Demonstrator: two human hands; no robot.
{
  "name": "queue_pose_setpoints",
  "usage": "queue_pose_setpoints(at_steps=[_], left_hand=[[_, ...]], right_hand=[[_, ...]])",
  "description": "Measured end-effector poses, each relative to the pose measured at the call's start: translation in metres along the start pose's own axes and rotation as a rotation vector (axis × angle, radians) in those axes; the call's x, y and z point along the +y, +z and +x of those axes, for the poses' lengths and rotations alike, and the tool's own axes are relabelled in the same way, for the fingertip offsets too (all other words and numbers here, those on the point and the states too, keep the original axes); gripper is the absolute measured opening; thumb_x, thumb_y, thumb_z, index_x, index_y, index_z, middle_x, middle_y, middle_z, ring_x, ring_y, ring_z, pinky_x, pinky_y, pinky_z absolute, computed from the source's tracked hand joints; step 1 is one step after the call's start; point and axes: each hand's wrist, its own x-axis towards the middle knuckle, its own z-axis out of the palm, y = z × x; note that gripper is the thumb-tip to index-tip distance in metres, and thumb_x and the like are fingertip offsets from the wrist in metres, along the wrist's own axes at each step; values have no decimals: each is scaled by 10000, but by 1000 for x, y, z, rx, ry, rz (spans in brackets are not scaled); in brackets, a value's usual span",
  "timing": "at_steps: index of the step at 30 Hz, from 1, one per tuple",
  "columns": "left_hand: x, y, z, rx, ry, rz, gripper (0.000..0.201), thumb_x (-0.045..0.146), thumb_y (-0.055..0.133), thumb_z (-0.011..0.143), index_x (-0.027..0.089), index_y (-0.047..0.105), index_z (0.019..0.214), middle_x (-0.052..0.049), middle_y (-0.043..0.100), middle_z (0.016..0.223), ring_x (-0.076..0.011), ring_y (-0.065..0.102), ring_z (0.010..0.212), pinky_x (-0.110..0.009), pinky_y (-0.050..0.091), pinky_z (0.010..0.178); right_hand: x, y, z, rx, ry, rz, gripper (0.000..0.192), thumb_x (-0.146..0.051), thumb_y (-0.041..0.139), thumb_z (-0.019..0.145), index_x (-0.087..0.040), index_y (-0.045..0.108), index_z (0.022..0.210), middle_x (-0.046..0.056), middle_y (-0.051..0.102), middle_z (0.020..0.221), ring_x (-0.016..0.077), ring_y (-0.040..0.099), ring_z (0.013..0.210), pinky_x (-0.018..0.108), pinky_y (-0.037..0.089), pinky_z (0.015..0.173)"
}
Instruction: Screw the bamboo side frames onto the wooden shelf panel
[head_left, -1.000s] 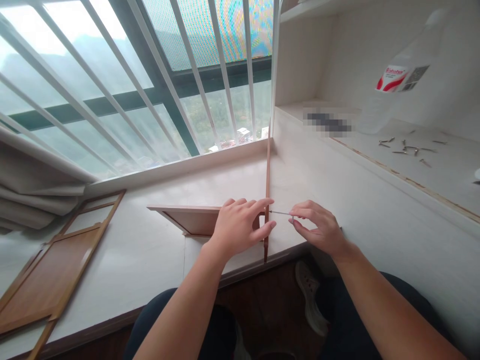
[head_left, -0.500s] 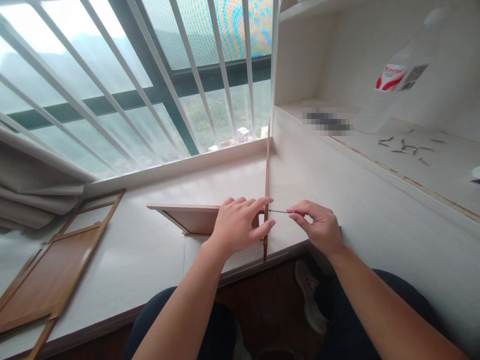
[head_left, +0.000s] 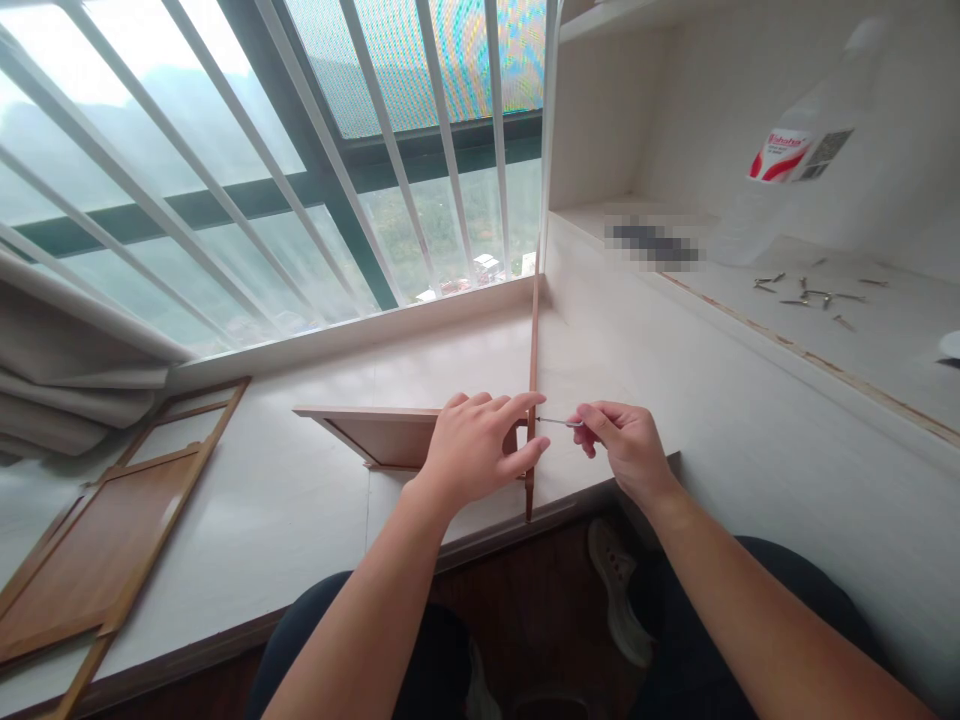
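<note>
My left hand [head_left: 476, 450] lies over a small brown wooden panel [head_left: 394, 440], its thumb and forefinger reaching to either side of a slim upright wooden post [head_left: 534, 375]. The palm hides the join between panel and post. My right hand [head_left: 626, 435] is closed on the end of a thin metal hex key [head_left: 559, 421]. The key's shaft runs level from my fingers to the right face of the post, where its tip meets a small dark spot. A screw head there is too small to make out.
Another wooden framed panel [head_left: 142, 520] lies on the white ledge [head_left: 300, 480] to the left. Several loose screws [head_left: 814, 296] are scattered on the raised shelf [head_left: 885, 350], near a clear plastic bottle [head_left: 784, 160] and a blurred dark object [head_left: 652, 243]. Barred windows stand behind; a curtain [head_left: 67, 360] hangs left.
My right hand has rotated around the end of the hex key, its fingers now curled differently. The tip remains at the post. My left hand and the panel have hardly moved.
</note>
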Motion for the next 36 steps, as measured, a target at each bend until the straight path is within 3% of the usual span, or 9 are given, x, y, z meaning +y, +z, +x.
queue_pose_setpoints(at_steps=[5, 13, 21, 27, 31, 36], left_hand=[[0, 0, -1, 2, -3, 3, 471, 591, 474, 989, 327, 572, 1367, 1, 767, 945, -235, 657, 916, -389, 366, 793], [0, 0, -1, -2, -2, 5, 466, 586, 480, 990, 326, 568, 1368, 7, 768, 972, -233, 655, 918, -389, 361, 796], [1, -1, -1, -6, -1, 7, 472, 589, 470, 993, 327, 565, 1373, 1, 770, 976, -233, 654, 922, -392, 362, 795], [1, -1, -1, 0, -2, 7, 464, 584, 479, 990, 328, 572, 1365, 0, 765, 943, -234, 657, 912, -385, 366, 787], [0, 0, -1, 2, 0, 8, 462, 577, 490, 986, 325, 573, 1363, -2, 766, 950, -235, 659, 917, -382, 370, 786], [1, -1, 0, -3, -4, 11, 453, 562, 503, 985, 316, 570, 1359, 7, 765, 949, -229, 657, 910, -386, 367, 784]], right_hand=[[-3, 0, -2, -29, -23, -41, 357, -492, 707, 913, -170, 782, 777, 26, 655, 610, 121, 544, 516, 252, 442, 451], [-5, 2, -4, -79, -23, 26, 325, -487, 706, 916, -174, 752, 991, 13, 670, 679, 119, 557, 544, 242, 472, 462], [-4, 3, -5, -89, 18, 23, 293, -459, 740, 895, -169, 779, 898, 47, 720, 729, 135, 594, 566, 257, 511, 469], [-5, -2, -7, 24, -152, -139, 237, -424, 708, 928, -209, 802, 963, 39, 736, 758, 142, 608, 588, 273, 545, 508], [-3, -3, -11, 34, -281, -274, 207, -394, 672, 959, -249, 811, 1008, 24, 738, 780, 150, 620, 631, 282, 556, 554], [1, 1, -12, 41, -342, -309, 187, -370, 661, 974, -270, 809, 1030, 8, 729, 776, 142, 605, 619, 291, 547, 594]])
